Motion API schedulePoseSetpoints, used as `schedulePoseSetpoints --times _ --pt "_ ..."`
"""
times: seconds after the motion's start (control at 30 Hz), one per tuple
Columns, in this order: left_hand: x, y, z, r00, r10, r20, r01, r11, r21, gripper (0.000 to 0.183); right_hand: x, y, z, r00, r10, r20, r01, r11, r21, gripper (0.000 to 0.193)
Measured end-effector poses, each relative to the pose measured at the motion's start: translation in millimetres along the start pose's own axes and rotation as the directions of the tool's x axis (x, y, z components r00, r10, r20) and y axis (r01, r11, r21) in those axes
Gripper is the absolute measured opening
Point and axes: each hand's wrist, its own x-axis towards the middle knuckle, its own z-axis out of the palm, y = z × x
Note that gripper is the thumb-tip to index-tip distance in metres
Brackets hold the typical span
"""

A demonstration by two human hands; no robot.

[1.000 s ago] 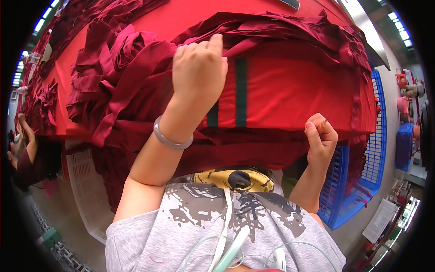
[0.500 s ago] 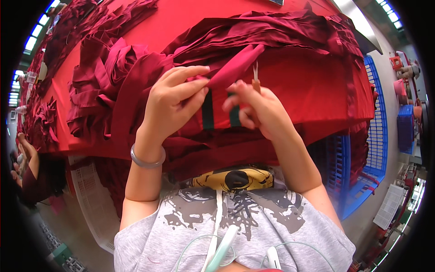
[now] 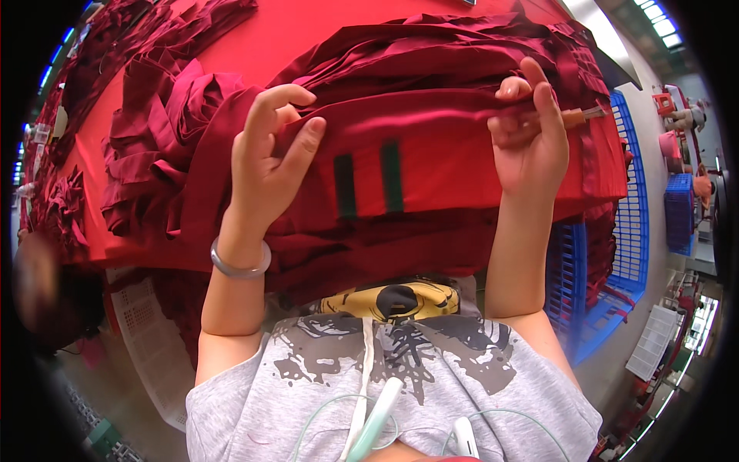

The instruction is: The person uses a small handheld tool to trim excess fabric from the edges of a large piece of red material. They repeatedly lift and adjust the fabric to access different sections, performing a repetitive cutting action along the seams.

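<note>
A long maroon fabric strip point(image 3: 408, 107) runs across between my hands. My right hand point(image 3: 533, 146) pinches its right end, index finger and thumb pointing up. The same hand keeps a small tool with an orange-brown handle point(image 3: 573, 117) and thin metal tip against the palm, pointing right. At the left, my left hand point(image 3: 269, 158) has its thumb and curled index finger apart, with the strip passing at its fingers; whether any finger presses on it is partly hidden. Beyond the strip lies a long layered pile of maroon fabric point(image 3: 431, 54). Another bunched maroon pile point(image 3: 165, 146) is left of my left hand.
A red-covered table point(image 3: 308, 27) carries the fabric, with two dark green marks point(image 3: 392, 177) near its front edge. Blue plastic crates point(image 3: 631, 223) stand at the right, a white crate point(image 3: 150, 339) below left. Maroon cloth hangs over the front edge. A blurred person is at far left.
My right hand has moved right and up, drawing the strip out from a folded bunch into a long span. My left hand has shifted slightly left, its fingers opening. The tool now points right.
</note>
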Motion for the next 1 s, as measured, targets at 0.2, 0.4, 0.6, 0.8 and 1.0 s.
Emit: schedulePoseSetpoints --times 0.2,0.4,0.6,0.8,1.0 --pt "-3 29 3 0.912 0.067 0.404 -0.055 0.998 -0.041 0.03 -63 19 42 0.913 0.253 0.321 -0.139 0.931 -0.337 0.015" --pt "-17 47 37 0.586 -0.169 0.792 0.536 0.814 -0.223 0.019 -103 17 44 0.572 0.591 0.569 -0.127 0.749 -0.651 0.022" --pt "-14 82 19 0.637 0.038 0.77 0.513 0.724 -0.461 0.015 -93 4 -23 0.878 0.441 0.188 -0.456 0.889 0.044 0.057" --pt "-43 86 34 0.212 0.334 0.918 0.191 0.907 -0.374 0.028 -44 -34 -47 0.948 0.315 0.048 -0.295 0.813 0.503 0.051" --pt "-59 47 18 0.585 -0.047 0.809 -0.192 0.962 0.195 0.032 -90 -220 -153 0.907 -0.384 -0.174 0.33 0.903 -0.275 0.041"
